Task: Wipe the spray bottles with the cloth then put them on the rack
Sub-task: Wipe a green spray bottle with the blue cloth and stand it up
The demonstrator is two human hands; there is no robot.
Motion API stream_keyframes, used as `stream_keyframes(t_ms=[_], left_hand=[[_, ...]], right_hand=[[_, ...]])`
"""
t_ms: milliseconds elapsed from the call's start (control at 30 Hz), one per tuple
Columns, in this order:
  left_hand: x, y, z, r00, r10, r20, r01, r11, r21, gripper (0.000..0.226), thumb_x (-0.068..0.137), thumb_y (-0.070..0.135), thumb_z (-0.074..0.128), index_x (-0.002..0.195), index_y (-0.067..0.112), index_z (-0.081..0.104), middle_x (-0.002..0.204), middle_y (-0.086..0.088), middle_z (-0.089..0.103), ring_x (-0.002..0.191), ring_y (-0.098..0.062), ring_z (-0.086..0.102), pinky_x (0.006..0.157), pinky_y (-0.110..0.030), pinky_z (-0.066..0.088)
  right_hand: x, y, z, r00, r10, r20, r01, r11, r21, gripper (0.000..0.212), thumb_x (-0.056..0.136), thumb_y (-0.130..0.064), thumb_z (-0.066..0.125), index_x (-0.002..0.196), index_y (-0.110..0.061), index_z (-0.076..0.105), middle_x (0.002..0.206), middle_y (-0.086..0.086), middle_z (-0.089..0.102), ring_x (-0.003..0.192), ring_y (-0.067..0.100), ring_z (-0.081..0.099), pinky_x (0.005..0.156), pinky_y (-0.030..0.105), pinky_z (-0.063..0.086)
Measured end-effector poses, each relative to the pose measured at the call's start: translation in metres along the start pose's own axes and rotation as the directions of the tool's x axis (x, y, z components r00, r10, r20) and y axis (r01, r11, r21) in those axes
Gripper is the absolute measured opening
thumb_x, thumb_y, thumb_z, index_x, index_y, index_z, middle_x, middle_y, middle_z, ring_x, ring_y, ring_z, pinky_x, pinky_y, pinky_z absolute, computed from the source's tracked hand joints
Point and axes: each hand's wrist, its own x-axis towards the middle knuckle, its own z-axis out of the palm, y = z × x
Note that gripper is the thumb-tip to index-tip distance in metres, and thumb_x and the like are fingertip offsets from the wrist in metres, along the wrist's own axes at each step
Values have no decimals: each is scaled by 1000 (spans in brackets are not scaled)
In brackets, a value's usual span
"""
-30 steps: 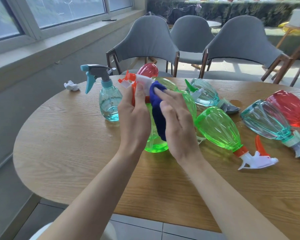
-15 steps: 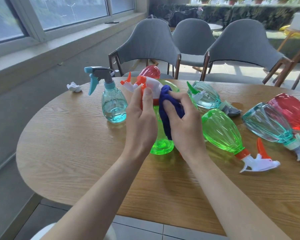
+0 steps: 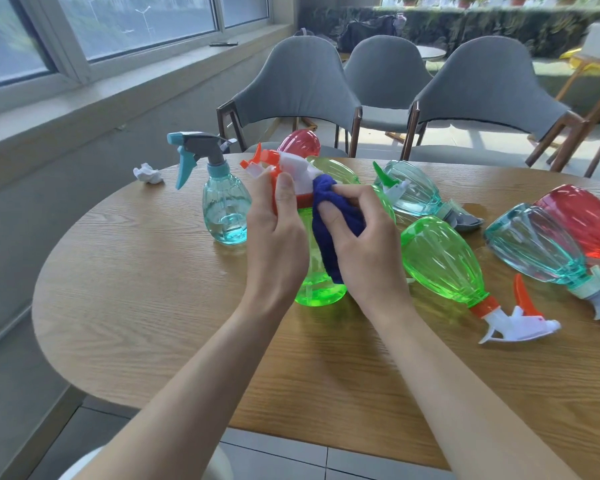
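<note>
Two hands tend one green spray bottle (image 3: 321,294) upright on the worktop (image 3: 146,292): left hand (image 3: 278,244) fingers curl round its neck, right hand (image 3: 364,247) fingers pinch the blue cloth (image 3: 329,252) against it. Hard rubbing could topple it onto neighbouring bottles (image 3: 440,261).

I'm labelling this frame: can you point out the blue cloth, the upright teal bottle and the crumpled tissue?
cloth (image 3: 324,190), head view, on its bunched top end above the thumb.
teal bottle (image 3: 226,209), head view, on its clear body.
tissue (image 3: 148,173), head view, on its middle.
</note>
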Motion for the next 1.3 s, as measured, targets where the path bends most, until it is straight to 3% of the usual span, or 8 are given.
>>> stream_keyframes(t_ms=[267, 333, 500, 567, 700, 1000, 1167, 1300], left_hand=[[2, 3, -1, 999, -39, -33, 38, 999, -5, 28, 118, 21, 39, 98, 8, 53, 85, 1, 56, 71, 0, 51, 68, -12, 43], [3, 4, -1, 999, -42, -25, 42, 999, -4, 27, 118, 21, 40, 97, 10, 54, 86, 0, 56, 74, -2, 52, 71, -14, 44], [6, -4, -6, 999, -50, -21, 49, 996, -74, 31, 116, 30, 42, 106, 7, 61, 104, -22, 65, 100, -43, 63, 93, -54, 55], [6, -4, -7, 997, -64, -36, 61, 995, -79, 30, 114, 33, 43, 107, 14, 65, 110, -21, 67, 107, -44, 64, 100, -60, 53], [2, -1, -5, 999, -36, -5, 36, 996, -83, 27, 113, 35, 43, 104, 29, 67, 110, -16, 70, 107, -43, 66, 102, -60, 54], [5, -6, -6, 998, -56, -6, 54, 987, -151, 26, 113, 37, 45, 104, 34, 69, 114, -15, 71, 114, -40, 67, 107, -60, 53], [3, -4, -4, 998, -50, 41, 55, 990, -128, 26, 114, 33, 43, 114, 26, 68, 117, -3, 72, 117, -19, 68, 108, -41, 54], [8, 2, -7, 987, -147, 58, 156, 957, -244, 34, 107, 39, 43, 118, 23, 71, 120, -7, 75, 122, -23, 69, 116, -45, 50]], right_hand=[[-9, 2, 0, 962, -265, 70, 274, 947, -167, 17, 90, -13, 83, 106, -15, 80, 103, -8, 71, 102, 15, 66, 92, 24, 51], [-7, 2, -2, 968, -234, 89, 243, 962, -121, 18, 91, -13, 83, 109, -17, 81, 105, -9, 71, 105, 12, 67, 95, 24, 51], [-3, 4, -3, 996, -66, 62, 68, 997, -32, 20, 98, -17, 74, 117, -23, 73, 110, -13, 73, 105, 6, 68, 93, 21, 52], [-2, 6, -3, 997, 14, 74, -12, 999, -35, 18, 106, -21, 64, 123, -24, 69, 105, -9, 72, 94, 4, 67, 81, 14, 50], [-5, 8, -3, 980, 161, 116, -161, 987, -9, 25, 115, -27, 46, 126, -27, 68, 89, -3, 70, 69, 4, 60, 59, 13, 43], [-14, 10, 4, 998, 46, 52, -47, 998, 33, 11, 106, -21, 59, 113, -22, 67, 89, -11, 67, 78, 5, 61, 71, 16, 44], [-1, 7, 2, 983, 111, 145, -103, 993, -56, 23, 114, -28, 48, 127, -29, 67, 86, -9, 67, 75, 1, 58, 66, 15, 41], [-4, 6, 2, 985, 88, 147, -72, 992, -107, 34, 114, -31, 48, 143, -25, 64, 105, -16, 68, 90, -6, 58, 78, 7, 39]])
